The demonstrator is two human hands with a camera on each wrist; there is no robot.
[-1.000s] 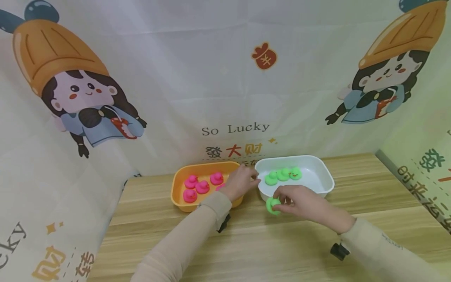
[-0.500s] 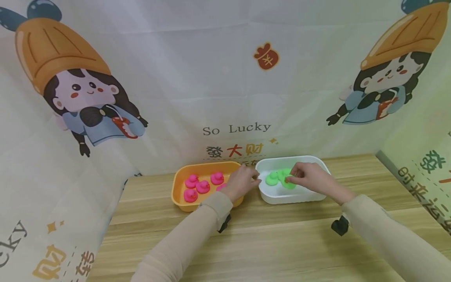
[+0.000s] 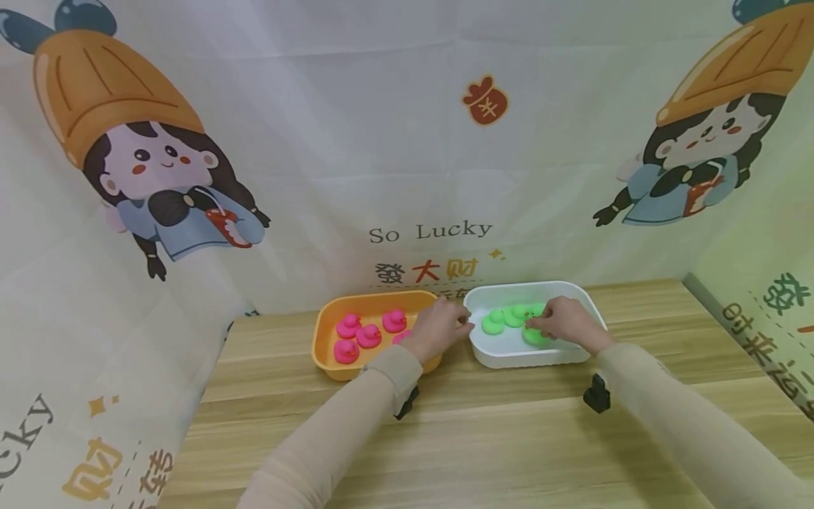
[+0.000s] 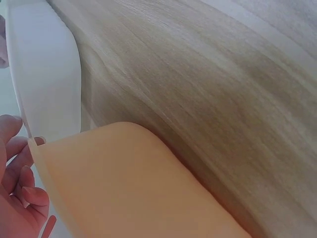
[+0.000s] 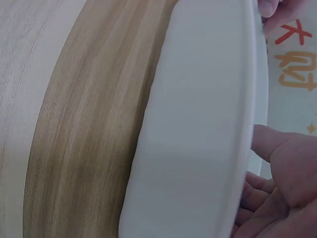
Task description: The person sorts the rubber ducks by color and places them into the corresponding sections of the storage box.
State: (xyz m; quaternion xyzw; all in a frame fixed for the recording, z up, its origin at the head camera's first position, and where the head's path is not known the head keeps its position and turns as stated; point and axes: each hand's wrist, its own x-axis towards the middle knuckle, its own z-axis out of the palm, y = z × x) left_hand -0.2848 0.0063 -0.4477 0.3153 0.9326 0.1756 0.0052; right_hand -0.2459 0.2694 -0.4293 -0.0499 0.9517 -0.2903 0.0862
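My right hand [image 3: 568, 324] reaches over the front right of the white tub [image 3: 531, 359], its fingertips pinching a green toy duck [image 3: 535, 337] low inside. Several other green ducks [image 3: 492, 322] stand beside and behind it. In the right wrist view the tub's wall hides the fingertips and the duck. My left hand [image 3: 437, 328] hangs over the right end of the orange tub [image 3: 324, 364], fingers loosely bent, fingertips right at the white tub's left rim. In the left wrist view its fingers [image 4: 34, 196] show behind the orange rim, gripping no duck.
Several pink toy ducks [image 3: 368, 336] sit in the orange tub, one partly covered by the left wrist. Both tubs stand side by side at the back of the wooden table [image 3: 483, 438], close to a printed cloth backdrop [image 3: 394, 141].
My right hand has carried a green duck from in front of the white tub over its rim, down among the other green ducks. My left hand has stayed at the rim.
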